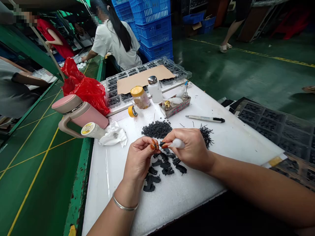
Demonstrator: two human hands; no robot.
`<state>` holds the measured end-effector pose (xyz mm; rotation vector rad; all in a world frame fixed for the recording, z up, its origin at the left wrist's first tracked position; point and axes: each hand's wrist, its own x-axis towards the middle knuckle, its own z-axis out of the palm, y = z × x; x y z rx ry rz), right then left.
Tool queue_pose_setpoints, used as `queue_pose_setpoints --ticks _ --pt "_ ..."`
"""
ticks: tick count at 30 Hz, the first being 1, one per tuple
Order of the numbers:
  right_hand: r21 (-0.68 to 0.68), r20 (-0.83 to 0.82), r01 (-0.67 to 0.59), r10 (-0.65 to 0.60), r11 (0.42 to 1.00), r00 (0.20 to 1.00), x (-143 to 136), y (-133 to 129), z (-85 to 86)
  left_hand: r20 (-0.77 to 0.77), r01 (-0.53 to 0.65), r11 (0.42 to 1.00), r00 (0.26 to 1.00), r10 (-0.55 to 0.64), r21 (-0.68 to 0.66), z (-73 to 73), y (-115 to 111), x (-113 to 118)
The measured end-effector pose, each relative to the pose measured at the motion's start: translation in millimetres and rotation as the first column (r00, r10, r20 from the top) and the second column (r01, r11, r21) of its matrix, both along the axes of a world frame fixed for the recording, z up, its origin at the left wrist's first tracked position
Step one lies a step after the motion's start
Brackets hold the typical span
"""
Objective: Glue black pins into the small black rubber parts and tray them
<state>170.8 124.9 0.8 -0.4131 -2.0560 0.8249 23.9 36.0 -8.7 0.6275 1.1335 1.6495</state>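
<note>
My left hand [138, 157] is closed in a pinch, with a small black part between thumb and fingertips, mostly hidden by them. Fingers of my right hand [194, 149] wrap round a small white squeeze bottle [178, 143]. Its front end comes close to the left fingertips, where a bit of black plastic and a thin dark line show. Below the hands lie several black plastic pieces [168, 171], some with thin pins sticking out. Behind them is a heap of small black rings [157, 129]. Thin black pins [206, 136] are piled just beyond my right hand.
On the white tabletop [197, 200] stand a pink flask [90, 114], a yellow-lidded jar [140, 97], a metal-capped bottle [155, 91] and a small box [175, 107]. A pen [205, 118] lies behind. Divided trays [275, 123] sit right; a green conveyor runs left, with people beside it.
</note>
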Motion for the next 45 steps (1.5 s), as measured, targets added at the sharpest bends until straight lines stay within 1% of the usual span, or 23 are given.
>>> queue_pose_setpoints --ticks 2,4,7,10,13,16,19,21,25,30,32,34,41,45 --pt "-0.009 0.015 0.008 -0.008 1.0 1.0 0 1 -0.1 -0.01 -0.001 1.0 1.0 0.001 -0.011 0.2 0 -1" --pt "0.018 0.02 0.005 -0.006 1.0 1.0 -1 1 -0.7 0.009 0.023 0.999 1.0 -0.023 -0.035 -0.4 1 -2" --pt "0.119 0.009 -0.016 0.015 0.993 1.0 0 2 -2.4 0.062 0.07 0.995 0.996 -0.066 -0.065 -1.2 0 -4" --pt "0.239 0.005 -0.037 0.036 0.97 0.999 1 2 -3.7 0.121 0.108 0.991 0.988 -0.098 -0.077 -0.3 0 -4" --pt "0.286 0.011 -0.047 0.046 0.957 0.999 1 1 -3.5 0.159 0.142 0.985 0.979 -0.126 -0.097 1.0 -1 -4" --pt "0.219 -0.006 -0.054 0.056 0.974 0.998 0 0 -2.0 0.182 0.178 0.979 0.971 -0.158 -0.097 0.5 -1 -5" --pt "0.048 -0.006 -0.042 0.042 0.998 0.999 -1 0 -0.5 0.182 0.18 0.982 0.969 -0.166 -0.061 -1.2 0 -5" --pt "-0.083 0.018 -0.039 0.041 0.996 0.999 -1 1 0.2 0.161 0.159 0.987 0.975 -0.152 -0.031 -1.7 -1 -6" --pt "-0.294 0.058 -0.038 0.057 0.955 0.997 -3 4 1.6 0.084 0.133 0.991 0.988 -0.132 -0.011 -0.7 -1 -6" --pt "-0.449 0.048 -0.035 0.063 0.893 0.997 -3 9 5.4 0.02 0.091 0.996 0.996 -0.09 -0.019 2.1 -1 -6" --pt "-0.482 0.05 -0.038 0.071 0.875 0.996 -3 9 7.1 0.021 0.072 0.997 0.997 -0.072 -0.012 3.1 0 -7" --pt "-0.488 0.054 -0.042 0.078 0.872 0.996 -3 9 8.2 0.033 0.063 0.998 0.997 -0.063 -0.007 3.6 0 -8" --pt "-0.434 0.069 -0.063 0.103 0.899 0.992 -1 3 7.6 0.113 0.077 0.997 0.991 -0.075 -0.017 3.6 1 -10" --pt "-0.376 0.068 -0.054 0.085 0.925 0.994 0 1 7.6 0.164 0.125 0.992 0.979 -0.124 0.003 3.7 0 -9"
